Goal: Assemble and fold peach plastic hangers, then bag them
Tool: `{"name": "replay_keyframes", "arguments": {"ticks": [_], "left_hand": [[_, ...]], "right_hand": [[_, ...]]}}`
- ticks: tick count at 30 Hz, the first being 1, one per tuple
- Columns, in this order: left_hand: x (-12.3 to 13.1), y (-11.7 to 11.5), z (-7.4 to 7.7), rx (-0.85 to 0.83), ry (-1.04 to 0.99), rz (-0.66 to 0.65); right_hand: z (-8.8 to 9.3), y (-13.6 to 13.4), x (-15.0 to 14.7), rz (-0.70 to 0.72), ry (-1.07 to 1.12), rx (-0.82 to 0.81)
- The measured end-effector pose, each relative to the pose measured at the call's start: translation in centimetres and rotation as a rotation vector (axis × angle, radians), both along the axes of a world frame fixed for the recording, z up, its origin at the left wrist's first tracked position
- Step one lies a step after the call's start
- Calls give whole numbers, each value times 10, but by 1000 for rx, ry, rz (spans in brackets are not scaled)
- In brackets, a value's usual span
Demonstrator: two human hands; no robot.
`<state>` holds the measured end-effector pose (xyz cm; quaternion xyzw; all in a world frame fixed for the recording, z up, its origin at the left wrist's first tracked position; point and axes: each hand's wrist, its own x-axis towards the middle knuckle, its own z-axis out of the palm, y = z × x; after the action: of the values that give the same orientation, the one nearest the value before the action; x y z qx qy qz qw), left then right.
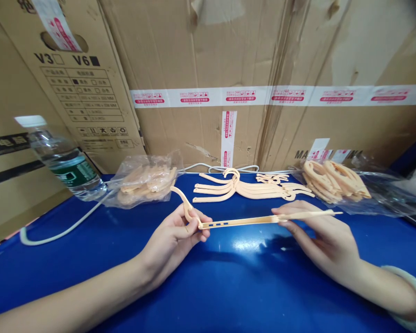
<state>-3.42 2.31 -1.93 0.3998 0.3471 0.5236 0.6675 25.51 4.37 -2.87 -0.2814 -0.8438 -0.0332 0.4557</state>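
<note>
Between my two hands a beige plastic folding hanger [244, 223] is held edge-on above the blue table, with small slots along its left part. My left hand [180, 229] pinches its left end, where a curved piece [183, 196] sticks up and to the left. Closer to the other end, my right hand [324, 236] grips the long arm between thumb and fingers, and the pointed tip extends past it to the right. Behind the hands lie several loose curved hanger arms [215, 189], hooks [231, 173] and longer hanger parts [260, 190].
A clear bag of beige parts [147, 180] lies at left, another stack of parts [334, 180] in plastic at right. A water bottle [67, 159] leans at far left by a white cable [60, 236]. Cardboard boxes [201, 55] stand behind the blue table [229, 296].
</note>
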Motion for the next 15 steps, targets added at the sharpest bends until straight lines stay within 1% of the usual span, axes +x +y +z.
{"name": "replay_keyframes", "arguments": {"ticks": [6,9,12,15], "left_hand": [[3,3,0,-11,40,112],[4,3,-1,-1,31,178],[5,3,-1,-2,19,207],[5,3,0,-41,16,224]], "right_hand": [[3,-10,-5,38,-9,-36],[4,-13,-8,35,-22,-49],[3,-14,-9,-5,4,-67],[-1,-12,-7,-69,48,-101]]}}
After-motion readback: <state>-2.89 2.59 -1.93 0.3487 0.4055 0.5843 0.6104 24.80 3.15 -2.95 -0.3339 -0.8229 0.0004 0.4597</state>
